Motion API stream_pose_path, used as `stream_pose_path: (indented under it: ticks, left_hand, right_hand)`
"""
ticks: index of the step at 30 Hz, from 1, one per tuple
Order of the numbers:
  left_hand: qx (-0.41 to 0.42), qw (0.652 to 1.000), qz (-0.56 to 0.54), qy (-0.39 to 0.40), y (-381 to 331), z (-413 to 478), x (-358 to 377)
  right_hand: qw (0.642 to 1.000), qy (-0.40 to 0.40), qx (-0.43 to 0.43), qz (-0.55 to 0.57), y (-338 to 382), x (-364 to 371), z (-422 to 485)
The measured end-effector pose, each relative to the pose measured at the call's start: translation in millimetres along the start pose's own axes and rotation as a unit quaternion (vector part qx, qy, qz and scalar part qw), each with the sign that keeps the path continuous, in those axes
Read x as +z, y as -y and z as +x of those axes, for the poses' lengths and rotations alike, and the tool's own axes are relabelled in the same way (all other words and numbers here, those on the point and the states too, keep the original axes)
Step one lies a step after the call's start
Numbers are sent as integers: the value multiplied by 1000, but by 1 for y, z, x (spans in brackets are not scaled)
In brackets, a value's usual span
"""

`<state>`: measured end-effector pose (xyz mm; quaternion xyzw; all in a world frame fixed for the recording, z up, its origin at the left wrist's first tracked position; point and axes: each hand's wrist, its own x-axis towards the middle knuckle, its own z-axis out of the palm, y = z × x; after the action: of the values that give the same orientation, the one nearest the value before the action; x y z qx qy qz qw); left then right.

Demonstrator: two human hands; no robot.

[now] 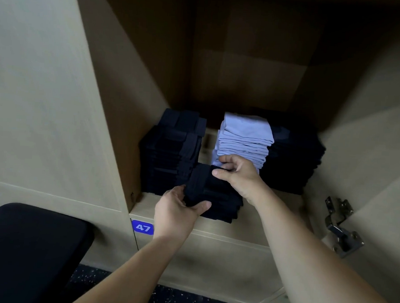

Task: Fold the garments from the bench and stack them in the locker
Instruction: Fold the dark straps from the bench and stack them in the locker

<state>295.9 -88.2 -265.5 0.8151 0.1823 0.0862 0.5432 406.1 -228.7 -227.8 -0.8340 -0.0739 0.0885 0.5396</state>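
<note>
Now the left hand [179,208] curls round the near corner of a folded dark garment [217,196] at the locker shelf's [277,211] front edge, while the right hand [237,174] pinches its far side, beside the pale blue stack [243,139]

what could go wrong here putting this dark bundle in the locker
The folded dark bundle, gripped by the left hand and right hand, sits at the front edge of the shelf; released there, it might slide off. The right hand is right beside the light blue stack, so a push inward could skew its lower layers.
</note>
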Motion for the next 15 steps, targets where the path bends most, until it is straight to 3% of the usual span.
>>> stream_pose_path:
  ticks: [3,15]
  left_hand:
    - [6,1000,4,18,0,-2,-5]
    - [-41,995,82,-50,-14,-6,0]
  right_hand:
    - [1000,-2,1,5,2,-1,0]
    - [999,-9,10,-29,13,-1,-1]
